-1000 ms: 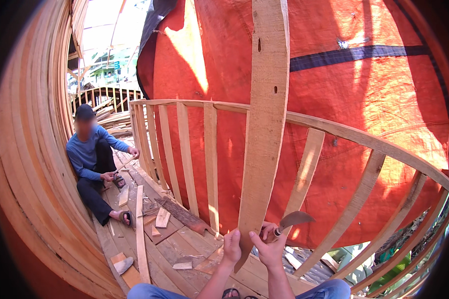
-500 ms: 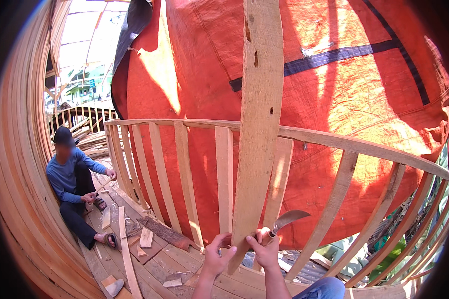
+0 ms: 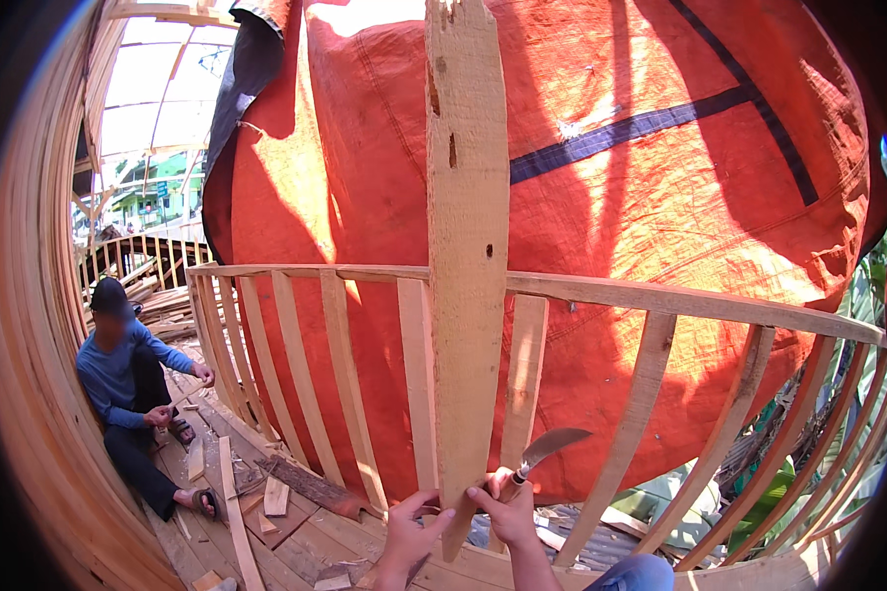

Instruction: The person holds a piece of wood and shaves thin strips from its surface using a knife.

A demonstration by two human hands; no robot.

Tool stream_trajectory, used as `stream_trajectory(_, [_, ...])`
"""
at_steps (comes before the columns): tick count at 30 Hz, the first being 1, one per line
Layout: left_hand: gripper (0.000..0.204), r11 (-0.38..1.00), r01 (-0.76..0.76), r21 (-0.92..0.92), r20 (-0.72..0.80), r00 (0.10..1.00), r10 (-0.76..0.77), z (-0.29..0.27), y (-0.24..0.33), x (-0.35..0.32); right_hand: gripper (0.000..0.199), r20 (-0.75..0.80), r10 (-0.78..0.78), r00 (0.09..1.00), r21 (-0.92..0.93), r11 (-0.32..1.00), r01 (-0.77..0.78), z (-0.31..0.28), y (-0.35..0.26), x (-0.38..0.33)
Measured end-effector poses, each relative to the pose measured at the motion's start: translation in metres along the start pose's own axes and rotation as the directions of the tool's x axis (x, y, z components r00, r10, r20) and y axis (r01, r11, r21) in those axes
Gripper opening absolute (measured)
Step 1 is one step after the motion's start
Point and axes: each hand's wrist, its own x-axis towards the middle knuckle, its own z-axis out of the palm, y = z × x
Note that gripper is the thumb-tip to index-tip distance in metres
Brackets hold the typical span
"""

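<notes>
A long, rough-sawn wooden plank (image 3: 470,227) stands nearly upright in front of me, with a few dark holes in its face. My left hand (image 3: 411,539) grips its left edge near the lower end, fingers partly hidden behind the wood. At the right edge my right hand (image 3: 508,514) presses a thumb against the plank's face. That same hand is closed round the handle of a curved-blade knife (image 3: 552,446), whose blade points up and to the right, apart from the plank.
A wooden railing (image 3: 611,293) with slats runs behind the plank, backed by a large orange tarpaulin (image 3: 365,148). On the left a seated person (image 3: 118,364) holds a thin stick. Offcuts, a long strip (image 3: 235,512) and a bark-covered log (image 3: 315,485) lie on the plank floor.
My view has shifted, so the railing sits lower and the plank more to the left, standing straighter with its top end in sight. Both hands keep their hold.
</notes>
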Motion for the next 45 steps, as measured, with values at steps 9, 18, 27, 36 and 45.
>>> stream_trajectory(9, [0.034, 0.998, 0.053, 0.04, 0.052, 0.997, -0.056, -0.002, 0.01, -0.001, 0.04, -0.046, 0.046, 0.998, -0.015, 0.999, -0.047, 0.005, -0.009, 0.0])
stream_trajectory(18, [0.062, 0.929, -0.158, 0.334, -0.053, 0.981, 0.186, -0.039, 0.107, 0.003, 0.037, 0.064, 0.062, 0.996, -0.06, 0.996, -0.058, -0.004, 0.008, -0.003])
stream_trajectory(27, [0.116, 0.436, -0.677, 0.593, 0.087, 0.592, 0.801, -0.051, 0.369, 0.004, 0.038, 0.035, 0.083, 0.996, -0.062, 0.995, -0.081, -0.003, 0.023, -0.012])
stream_trajectory(36, [0.107, 0.308, -0.484, 0.819, 0.248, 0.783, 0.57, -0.051, 0.386, 0.016, 0.04, -0.017, 0.102, 0.995, -0.055, 0.993, -0.102, -0.016, 0.019, -0.017])
stream_trajectory(45, [0.097, 0.207, -0.43, 0.879, 0.264, 0.799, 0.541, -0.046, 0.404, 0.012, 0.041, -0.012, 0.128, 0.992, -0.074, 0.989, -0.129, -0.018, 0.013, -0.018])
